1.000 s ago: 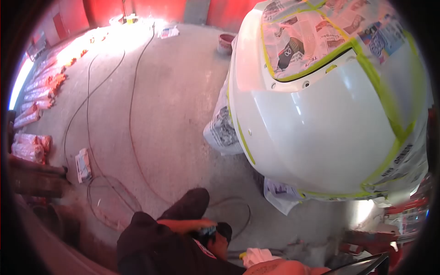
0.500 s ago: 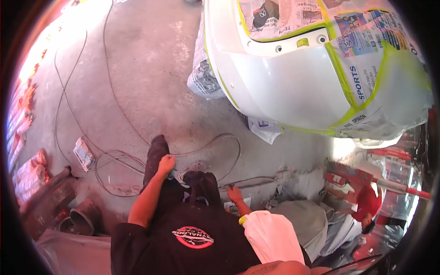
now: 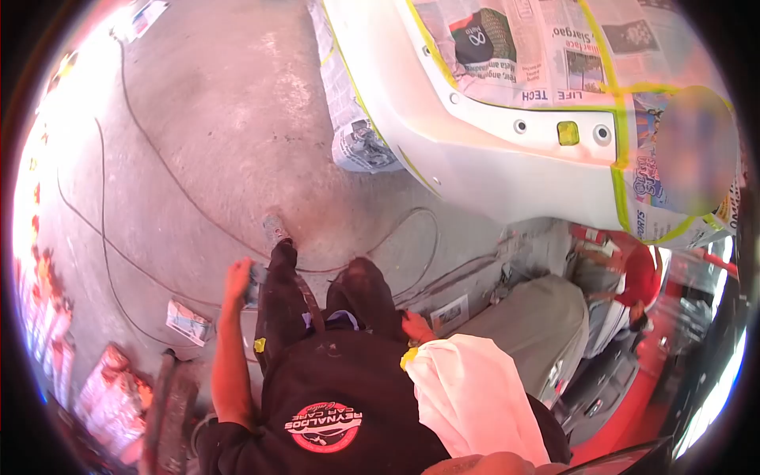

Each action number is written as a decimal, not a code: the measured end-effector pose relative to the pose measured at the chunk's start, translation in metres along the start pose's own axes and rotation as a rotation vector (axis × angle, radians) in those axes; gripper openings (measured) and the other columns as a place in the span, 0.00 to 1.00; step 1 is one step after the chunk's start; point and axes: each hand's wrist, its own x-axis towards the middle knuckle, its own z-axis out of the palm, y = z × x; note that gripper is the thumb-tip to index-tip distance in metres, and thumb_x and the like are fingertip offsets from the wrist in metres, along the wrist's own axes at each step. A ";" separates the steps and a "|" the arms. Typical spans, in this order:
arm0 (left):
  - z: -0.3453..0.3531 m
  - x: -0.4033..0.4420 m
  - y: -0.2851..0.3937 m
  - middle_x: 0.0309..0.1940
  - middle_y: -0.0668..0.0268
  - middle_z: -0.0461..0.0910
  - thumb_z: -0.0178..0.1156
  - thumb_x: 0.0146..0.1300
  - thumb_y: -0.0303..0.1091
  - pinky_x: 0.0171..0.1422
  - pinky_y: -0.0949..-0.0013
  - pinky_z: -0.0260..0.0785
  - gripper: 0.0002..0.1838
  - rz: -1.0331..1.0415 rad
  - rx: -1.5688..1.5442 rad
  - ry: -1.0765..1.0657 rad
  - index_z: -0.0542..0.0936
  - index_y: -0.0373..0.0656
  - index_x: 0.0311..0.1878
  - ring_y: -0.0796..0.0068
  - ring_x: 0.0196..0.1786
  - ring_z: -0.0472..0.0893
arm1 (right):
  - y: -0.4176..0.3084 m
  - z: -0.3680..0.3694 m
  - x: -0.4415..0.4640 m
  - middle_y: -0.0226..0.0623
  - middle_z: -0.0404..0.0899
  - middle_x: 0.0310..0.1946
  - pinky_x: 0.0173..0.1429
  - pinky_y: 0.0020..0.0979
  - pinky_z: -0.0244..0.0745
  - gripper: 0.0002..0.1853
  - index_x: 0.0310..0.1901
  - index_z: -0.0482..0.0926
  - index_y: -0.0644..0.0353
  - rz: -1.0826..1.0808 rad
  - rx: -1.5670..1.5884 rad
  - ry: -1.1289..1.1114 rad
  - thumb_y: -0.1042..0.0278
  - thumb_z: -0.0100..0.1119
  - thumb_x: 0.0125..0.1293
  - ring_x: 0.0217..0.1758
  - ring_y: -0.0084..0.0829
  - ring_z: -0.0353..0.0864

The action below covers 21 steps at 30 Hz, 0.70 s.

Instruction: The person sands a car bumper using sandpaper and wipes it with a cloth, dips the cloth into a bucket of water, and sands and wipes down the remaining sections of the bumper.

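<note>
My left hand (image 3: 237, 279) hangs out to the left of my knee, its fingers closed. A small grey-blue object (image 3: 256, 277) is in it, too blurred to name. My right hand (image 3: 415, 325) rests beside my right thigh, looking curled; what it holds, if anything, is hidden. A white cloth (image 3: 475, 388) with a yellow patch at one end hangs over my right arm. Ahead stands a white car-body panel (image 3: 491, 174), edged with yellow-green tape and partly covered with newspaper (image 3: 546, 47).
A long hose (image 3: 166, 170) loops over the concrete floor (image 3: 237, 103). Folded paper (image 3: 188, 322) lies to the left, near plastic-wrapped items (image 3: 111, 388). On the right are a grey cover (image 3: 526, 332), a person in red (image 3: 640, 273) and a red car (image 3: 649, 356).
My view has shifted, bringing the panel's newspaper closer. My left hand has moved left, away from my lap, with the grey-blue object. My right hand has drawn in against my thigh.
</note>
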 end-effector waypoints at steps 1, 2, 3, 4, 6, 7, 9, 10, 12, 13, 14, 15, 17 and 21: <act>-0.015 0.011 0.018 0.26 0.67 0.79 0.53 0.71 0.49 0.33 0.68 0.68 0.21 -0.005 0.028 -0.016 0.81 0.37 0.38 0.78 0.28 0.76 | -0.010 0.008 -0.002 0.53 0.81 0.50 0.56 0.46 0.73 0.26 0.57 0.77 0.54 -0.015 0.023 0.085 0.43 0.47 0.67 0.55 0.55 0.78; -0.028 0.017 0.046 0.25 0.67 0.80 0.53 0.71 0.49 0.30 0.70 0.68 0.21 -0.010 0.014 0.008 0.82 0.38 0.37 0.77 0.26 0.77 | -0.007 0.018 0.006 0.53 0.82 0.47 0.55 0.46 0.74 0.26 0.57 0.77 0.54 -0.093 0.067 0.106 0.43 0.48 0.67 0.53 0.56 0.79; -0.040 0.023 0.065 0.24 0.66 0.80 0.53 0.71 0.49 0.28 0.71 0.68 0.21 -0.010 -0.001 0.036 0.82 0.39 0.36 0.77 0.24 0.77 | -0.012 0.020 0.007 0.53 0.82 0.47 0.55 0.46 0.74 0.26 0.57 0.77 0.54 -0.089 0.092 0.104 0.43 0.48 0.67 0.53 0.56 0.79; -0.046 0.030 0.077 0.24 0.66 0.80 0.53 0.71 0.49 0.28 0.71 0.68 0.21 -0.004 0.024 0.034 0.82 0.39 0.36 0.77 0.24 0.77 | -0.017 0.021 0.009 0.52 0.82 0.47 0.54 0.47 0.74 0.26 0.56 0.77 0.54 -0.099 0.106 0.105 0.43 0.48 0.67 0.53 0.56 0.79; -0.049 0.049 0.102 0.23 0.66 0.79 0.53 0.71 0.51 0.28 0.70 0.68 0.23 0.022 0.134 0.072 0.82 0.38 0.34 0.77 0.24 0.77 | -0.043 0.003 0.007 0.51 0.83 0.47 0.53 0.48 0.73 0.26 0.55 0.78 0.55 -0.004 0.207 0.018 0.43 0.47 0.68 0.54 0.55 0.79; -0.046 0.057 0.113 0.23 0.66 0.79 0.53 0.71 0.51 0.28 0.70 0.68 0.23 0.035 0.158 0.071 0.82 0.38 0.34 0.77 0.24 0.77 | -0.048 -0.001 0.011 0.51 0.83 0.47 0.53 0.48 0.73 0.26 0.55 0.78 0.55 -0.010 0.234 0.020 0.43 0.47 0.68 0.54 0.55 0.79; -0.026 0.067 0.128 0.22 0.66 0.79 0.52 0.71 0.50 0.28 0.70 0.68 0.24 0.052 0.308 0.042 0.82 0.37 0.33 0.77 0.24 0.77 | -0.056 -0.011 0.020 0.50 0.83 0.47 0.53 0.48 0.73 0.26 0.54 0.78 0.55 0.009 0.131 0.134 0.43 0.48 0.68 0.54 0.54 0.80; -0.012 0.069 0.139 0.23 0.65 0.79 0.52 0.71 0.50 0.30 0.68 0.69 0.24 0.050 0.353 -0.018 0.82 0.36 0.33 0.76 0.25 0.77 | -0.059 -0.017 0.031 0.50 0.83 0.46 0.52 0.48 0.74 0.26 0.54 0.79 0.56 0.113 0.206 0.104 0.42 0.49 0.67 0.54 0.53 0.80; 0.013 0.066 0.163 0.24 0.63 0.80 0.52 0.70 0.50 0.33 0.65 0.70 0.24 0.124 0.505 -0.070 0.82 0.34 0.35 0.72 0.27 0.79 | -0.038 -0.014 0.072 0.50 0.83 0.47 0.52 0.48 0.75 0.27 0.54 0.79 0.56 0.082 0.179 0.102 0.42 0.50 0.67 0.54 0.54 0.80; 0.029 0.064 0.178 0.25 0.62 0.80 0.52 0.70 0.50 0.35 0.63 0.71 0.25 0.207 0.606 -0.069 0.82 0.34 0.37 0.70 0.29 0.80 | -0.036 -0.016 0.095 0.50 0.83 0.47 0.53 0.47 0.75 0.27 0.54 0.80 0.56 0.059 0.136 0.116 0.42 0.50 0.66 0.53 0.54 0.81; 0.047 0.067 0.195 0.26 0.60 0.81 0.53 0.69 0.51 0.37 0.61 0.71 0.26 0.249 0.682 -0.091 0.82 0.33 0.39 0.67 0.31 0.81 | -0.048 -0.031 0.109 0.51 0.83 0.46 0.52 0.48 0.75 0.27 0.52 0.81 0.56 0.112 0.162 0.120 0.41 0.50 0.66 0.53 0.54 0.81; 0.059 0.065 0.203 0.27 0.58 0.82 0.53 0.69 0.52 0.40 0.60 0.72 0.27 0.271 0.760 -0.124 0.82 0.31 0.41 0.65 0.33 0.81 | -0.057 -0.045 0.113 0.52 0.83 0.46 0.52 0.48 0.76 0.27 0.51 0.81 0.56 0.183 0.184 0.109 0.41 0.50 0.66 0.52 0.54 0.81; 0.072 0.062 0.234 0.32 0.50 0.83 0.53 0.68 0.53 0.44 0.57 0.72 0.27 0.286 0.786 -0.149 0.81 0.31 0.43 0.56 0.38 0.83 | -0.093 -0.074 0.122 0.54 0.83 0.44 0.50 0.49 0.75 0.25 0.46 0.82 0.59 0.110 0.169 0.171 0.43 0.49 0.66 0.51 0.55 0.81; 0.079 0.078 0.291 0.37 0.43 0.83 0.53 0.68 0.53 0.47 0.54 0.71 0.27 0.388 0.832 -0.181 0.82 0.32 0.43 0.48 0.43 0.84 | -0.187 -0.147 0.130 0.43 0.82 0.31 0.43 0.41 0.75 0.23 0.42 0.80 0.61 -0.201 0.277 0.135 0.46 0.49 0.67 0.36 0.37 0.82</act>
